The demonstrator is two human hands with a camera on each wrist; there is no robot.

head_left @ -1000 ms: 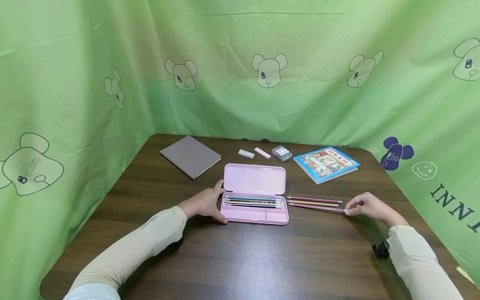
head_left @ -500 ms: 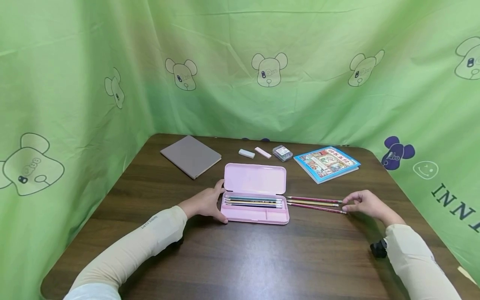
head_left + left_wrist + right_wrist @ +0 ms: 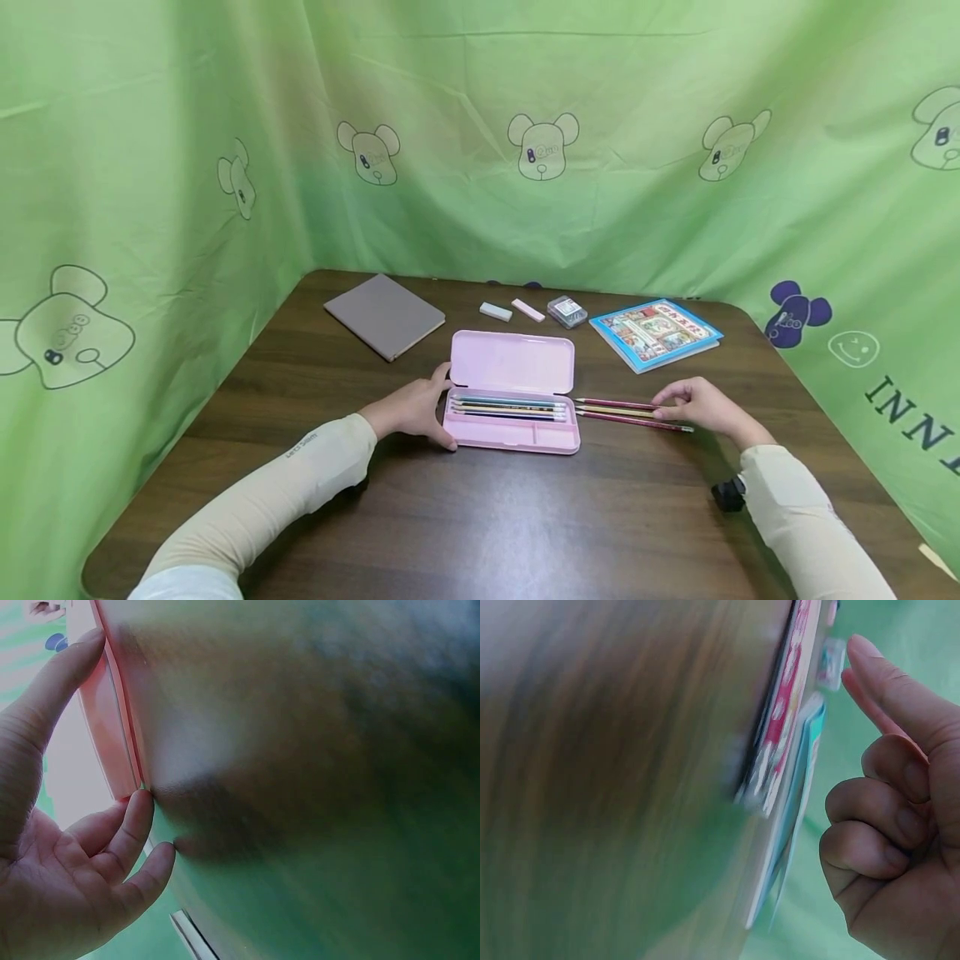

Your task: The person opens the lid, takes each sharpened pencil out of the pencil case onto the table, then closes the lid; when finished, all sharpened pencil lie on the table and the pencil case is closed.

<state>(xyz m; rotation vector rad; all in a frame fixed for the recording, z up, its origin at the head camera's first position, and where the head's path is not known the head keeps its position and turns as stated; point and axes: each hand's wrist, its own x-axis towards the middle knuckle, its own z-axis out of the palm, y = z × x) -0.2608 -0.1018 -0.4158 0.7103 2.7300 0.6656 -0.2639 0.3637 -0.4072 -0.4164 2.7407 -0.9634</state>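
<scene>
In the head view, a pink pencil case (image 3: 512,362) lies with its lid back and several pencils (image 3: 510,408) side by side in its long compartment. My left hand (image 3: 408,408) holds its left end, with the thumb at the near corner and the fingers at the far side. Right of the case lie two red pencils and a yellow one, the nearer red pencil (image 3: 637,422) slightly apart. Over their right part hovers my right hand (image 3: 701,404), thumb and index finger stretched forward. In the right wrist view nothing shows between those fingertips, and the other fingers curl in.
Behind the case are a grey notebook (image 3: 385,317), a white eraser (image 3: 496,312), a slim pink block (image 3: 528,310) and a small clear box (image 3: 567,312). A blue-edged picture book (image 3: 656,333) lies at the back right. A green curtain (image 3: 450,208) encloses the table.
My right hand has let go of the nearer red pencil's end and moved left over the pencils. My left hand stays at the case.
</scene>
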